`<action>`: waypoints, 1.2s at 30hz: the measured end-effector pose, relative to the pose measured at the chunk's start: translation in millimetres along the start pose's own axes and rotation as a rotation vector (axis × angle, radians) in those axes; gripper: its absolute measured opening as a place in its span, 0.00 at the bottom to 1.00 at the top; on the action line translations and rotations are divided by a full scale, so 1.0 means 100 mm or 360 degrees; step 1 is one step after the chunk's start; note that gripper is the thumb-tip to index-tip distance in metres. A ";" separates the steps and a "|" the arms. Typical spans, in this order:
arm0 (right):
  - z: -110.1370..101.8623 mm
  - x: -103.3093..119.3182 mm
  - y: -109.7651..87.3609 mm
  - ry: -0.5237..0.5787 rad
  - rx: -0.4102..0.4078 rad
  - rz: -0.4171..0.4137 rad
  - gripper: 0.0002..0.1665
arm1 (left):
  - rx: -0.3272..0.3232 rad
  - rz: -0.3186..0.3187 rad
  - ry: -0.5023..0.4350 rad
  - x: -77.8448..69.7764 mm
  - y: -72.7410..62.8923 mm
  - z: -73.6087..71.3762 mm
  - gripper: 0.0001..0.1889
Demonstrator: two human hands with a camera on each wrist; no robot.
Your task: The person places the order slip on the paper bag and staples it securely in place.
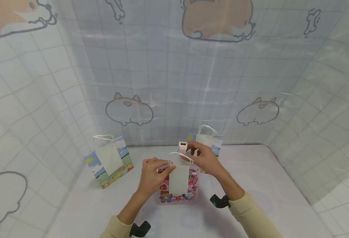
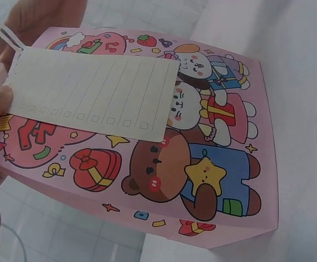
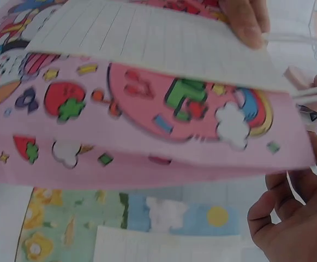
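Note:
An upright pink gift bag [image 1: 193, 185] with cartoon animals has a lined cream paper sheet [image 2: 93, 90] on its front. My left hand [image 1: 153, 173] pinches the top of the bag and sheet, its thumb over the paper. White cord handles [image 1: 181, 153] rise from the bag's top. Behind the handles, my right hand [image 1: 205, 158] holds a small pink-and-white object [image 1: 182, 147] with a dark opening at one end; its kind cannot be told. In the right wrist view this pink-and-white object [image 3: 311, 114] is beside the bag's top edge, partly hidden by fingers.
A landscape-print gift bag [image 1: 126, 155] with a white sheet stands tilted at the left. Another similar bag [image 1: 217, 142] stands behind my right hand. The pale tabletop [image 1: 252, 178] meets a cartoon-print grid curtain [image 1: 174, 82] at the back. Both wrists carry black cameras.

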State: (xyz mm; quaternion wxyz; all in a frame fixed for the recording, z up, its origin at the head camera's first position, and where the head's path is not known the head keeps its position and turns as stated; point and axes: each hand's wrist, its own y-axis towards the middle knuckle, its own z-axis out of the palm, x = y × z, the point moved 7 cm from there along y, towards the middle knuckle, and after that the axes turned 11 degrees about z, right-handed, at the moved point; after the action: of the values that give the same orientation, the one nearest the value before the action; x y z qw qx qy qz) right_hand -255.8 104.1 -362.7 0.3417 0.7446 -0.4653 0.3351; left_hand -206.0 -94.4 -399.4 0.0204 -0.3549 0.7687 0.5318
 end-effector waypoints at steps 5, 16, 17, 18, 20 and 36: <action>0.07 0.07 -0.04 0.0002 0.0079 0.0027 0.18 | 0.0008 -0.0030 -0.0002 -0.01 0.01 0.00 0.09; 0.12 0.06 -0.07 -0.0031 0.0118 0.0006 0.19 | 0.0001 -0.0037 -0.0008 0.00 0.00 0.00 0.08; 0.12 0.06 -0.07 -0.0028 0.0121 0.0001 0.19 | -0.0001 -0.0039 -0.0010 0.00 0.01 0.00 0.09; 0.12 0.06 -0.08 -0.0024 0.0124 -0.0003 0.19 | -0.0002 -0.0040 -0.0011 0.01 0.00 0.01 0.09; 0.12 0.05 -0.08 -0.0017 0.0131 -0.0006 0.18 | -0.0005 -0.0040 -0.0011 0.01 0.01 0.01 0.09; 0.15 0.02 -0.11 -0.0021 0.0172 -0.0008 0.18 | 0.0001 -0.0033 0.0023 0.02 0.01 0.03 0.09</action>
State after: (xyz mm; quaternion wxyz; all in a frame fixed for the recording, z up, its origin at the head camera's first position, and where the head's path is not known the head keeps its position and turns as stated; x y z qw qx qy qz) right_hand -242.0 94.3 -371.1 0.2988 0.7653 -0.4470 0.3539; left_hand -208.8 -92.9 -400.5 0.0206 -0.3666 0.7653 0.5286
